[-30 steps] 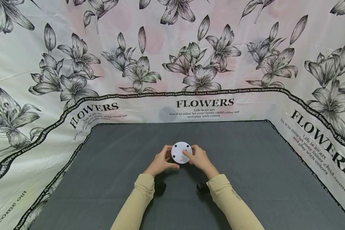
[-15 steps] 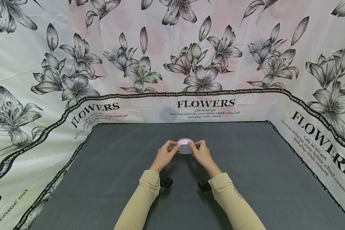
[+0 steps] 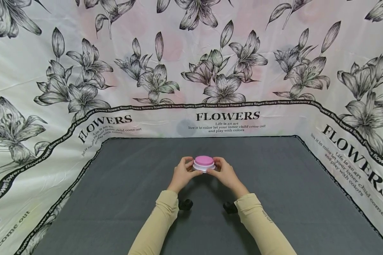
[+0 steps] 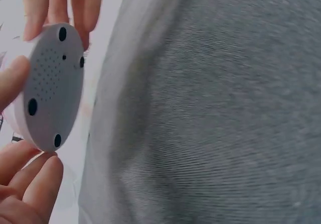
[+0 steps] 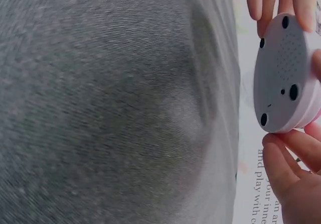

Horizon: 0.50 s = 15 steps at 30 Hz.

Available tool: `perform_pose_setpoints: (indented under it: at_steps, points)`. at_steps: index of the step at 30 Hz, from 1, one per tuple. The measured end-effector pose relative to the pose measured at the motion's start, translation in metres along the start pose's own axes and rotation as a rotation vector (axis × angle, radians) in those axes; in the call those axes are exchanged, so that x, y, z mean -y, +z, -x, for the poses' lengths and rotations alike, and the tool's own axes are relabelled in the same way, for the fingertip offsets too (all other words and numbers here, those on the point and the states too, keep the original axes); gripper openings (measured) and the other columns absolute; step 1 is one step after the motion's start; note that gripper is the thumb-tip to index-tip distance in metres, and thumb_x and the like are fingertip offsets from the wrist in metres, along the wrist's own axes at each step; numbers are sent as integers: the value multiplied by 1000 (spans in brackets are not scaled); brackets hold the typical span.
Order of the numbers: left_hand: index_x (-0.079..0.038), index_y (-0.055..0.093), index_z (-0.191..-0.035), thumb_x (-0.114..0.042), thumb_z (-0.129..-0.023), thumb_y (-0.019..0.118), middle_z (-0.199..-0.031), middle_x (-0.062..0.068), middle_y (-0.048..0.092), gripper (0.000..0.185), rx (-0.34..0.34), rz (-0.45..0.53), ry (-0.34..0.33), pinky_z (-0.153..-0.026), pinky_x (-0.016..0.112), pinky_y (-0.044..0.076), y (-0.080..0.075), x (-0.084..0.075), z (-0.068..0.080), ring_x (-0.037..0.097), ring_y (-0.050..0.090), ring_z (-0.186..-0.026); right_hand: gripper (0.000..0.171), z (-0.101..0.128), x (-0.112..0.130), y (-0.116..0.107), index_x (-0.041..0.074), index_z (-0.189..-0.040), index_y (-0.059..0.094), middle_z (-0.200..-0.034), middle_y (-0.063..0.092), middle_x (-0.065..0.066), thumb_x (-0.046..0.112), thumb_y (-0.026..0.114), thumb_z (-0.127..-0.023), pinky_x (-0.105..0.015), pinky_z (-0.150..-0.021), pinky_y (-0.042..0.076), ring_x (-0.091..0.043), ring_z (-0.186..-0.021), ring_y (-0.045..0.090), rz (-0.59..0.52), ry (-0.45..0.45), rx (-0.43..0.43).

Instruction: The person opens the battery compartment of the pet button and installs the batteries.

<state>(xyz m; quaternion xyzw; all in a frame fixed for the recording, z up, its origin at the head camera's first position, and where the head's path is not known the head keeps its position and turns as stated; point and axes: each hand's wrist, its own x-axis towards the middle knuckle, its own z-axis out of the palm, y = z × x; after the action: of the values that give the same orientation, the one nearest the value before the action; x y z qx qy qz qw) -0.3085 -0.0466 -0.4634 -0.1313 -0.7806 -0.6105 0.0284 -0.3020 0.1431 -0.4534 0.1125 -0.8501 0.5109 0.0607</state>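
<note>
A round push button (image 3: 204,161) with a pink domed top and a white base is held up over the grey cloth, pink side upward. My left hand (image 3: 181,174) grips its left side between thumb and fingers. On the opposite side my right hand (image 3: 226,174) holds the rim the same way, the two thumbs close together at the front. From below, the left wrist view gives the white underside of the button (image 4: 56,88), with dark round feet and a patch of small holes. The same underside of the button (image 5: 281,78) appears in the right wrist view.
A grey cloth (image 3: 274,184) covers the table. White fabric with black printed lilies and lettering (image 3: 228,117) stands behind and along both sides. Small black devices (image 3: 186,204) hang beneath the wrists.
One second ago the button's white underside faced the head camera. It has since turned over between both hands, and now its pink top faces up. Both thumbs have moved to its front edge.
</note>
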Motion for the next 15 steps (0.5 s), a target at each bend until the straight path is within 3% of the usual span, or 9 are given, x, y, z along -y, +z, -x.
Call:
perform_pose_setpoints:
  at_steps: [8, 15]
  points:
    - [4, 26, -140, -9, -67, 84, -123, 27, 52, 94, -11, -164, -30, -87, 36, 47, 14, 1, 6, 28, 54, -111, 60, 7, -6, 5, -8, -125, 47, -120, 54, -26, 4, 77, -75, -46, -90, 44, -34, -107, 55, 74, 15, 9]
    - [8, 24, -141, -2, -68, 82, -124, 29, 50, 93, 19, -163, -43, -88, 36, 46, 20, 4, 9, 30, 52, -113, 56, 9, -14, 10, -6, -119, 50, -113, 58, -21, 0, 79, -71, -43, -86, 47, -31, -101, 59, 99, 53, -20]
